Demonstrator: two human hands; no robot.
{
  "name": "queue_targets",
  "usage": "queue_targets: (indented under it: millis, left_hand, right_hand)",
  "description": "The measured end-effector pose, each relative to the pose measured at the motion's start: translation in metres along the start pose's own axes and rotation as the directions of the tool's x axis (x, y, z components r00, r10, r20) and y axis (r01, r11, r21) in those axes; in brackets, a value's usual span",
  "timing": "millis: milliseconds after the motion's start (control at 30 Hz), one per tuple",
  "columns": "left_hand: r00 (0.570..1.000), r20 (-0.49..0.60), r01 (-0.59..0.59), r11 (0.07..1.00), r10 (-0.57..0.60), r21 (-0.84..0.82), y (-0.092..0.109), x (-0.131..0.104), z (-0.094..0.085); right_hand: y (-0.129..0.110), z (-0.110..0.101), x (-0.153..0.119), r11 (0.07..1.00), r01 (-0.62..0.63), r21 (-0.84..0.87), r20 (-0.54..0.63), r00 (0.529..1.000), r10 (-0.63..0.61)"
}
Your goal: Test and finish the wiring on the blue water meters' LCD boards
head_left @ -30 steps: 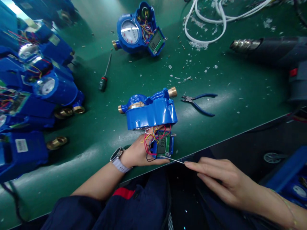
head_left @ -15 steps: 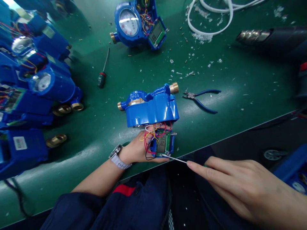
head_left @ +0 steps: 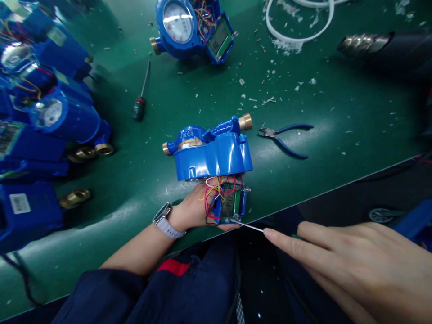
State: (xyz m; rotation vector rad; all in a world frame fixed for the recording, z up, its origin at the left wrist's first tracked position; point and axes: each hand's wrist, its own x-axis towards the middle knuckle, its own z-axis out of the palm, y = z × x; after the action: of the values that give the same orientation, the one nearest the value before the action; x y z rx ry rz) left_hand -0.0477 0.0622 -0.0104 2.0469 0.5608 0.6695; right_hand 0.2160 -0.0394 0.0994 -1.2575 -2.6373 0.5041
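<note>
My left hand is closed around a small blue display module with a green circuit board and a grey LCD. Red, yellow and white wires run from it to a blue water meter lying on its side just beyond. In my right hand is a screwdriver, its handle mostly hidden by the fingers. The index finger lies along the thin shaft. Its tip touches the module's near edge, beside a small metal spring or screw.
Diagonal cutters lie right of the meter. Another screwdriver rests to the left. An opened water meter stands at the back; several more blue meters crowd the left. A heat gun and white cable are at the far right.
The view has shifted slightly. The display module tilts a little differently in my left hand, while the screwdriver tip stays at its near edge.
</note>
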Motion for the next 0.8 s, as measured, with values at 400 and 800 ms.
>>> queue_targets:
  millis: [400, 800]
  left_hand:
    - [0.994, 0.004, -0.108, 0.994, 0.108, 0.012, -0.0009, 0.0034, -0.0046]
    - [0.994, 0.013, -0.105, 0.994, 0.105, -0.027, -0.0052, 0.0008, -0.0036]
  right_hand:
    - [0.0080, -0.0045, -0.0005, 0.986, -0.025, 0.163, 0.126, 0.992, 0.005]
    - [0.0103, -0.0041, -0.0043, 0.978, -0.076, 0.197, 0.184, 0.982, 0.039]
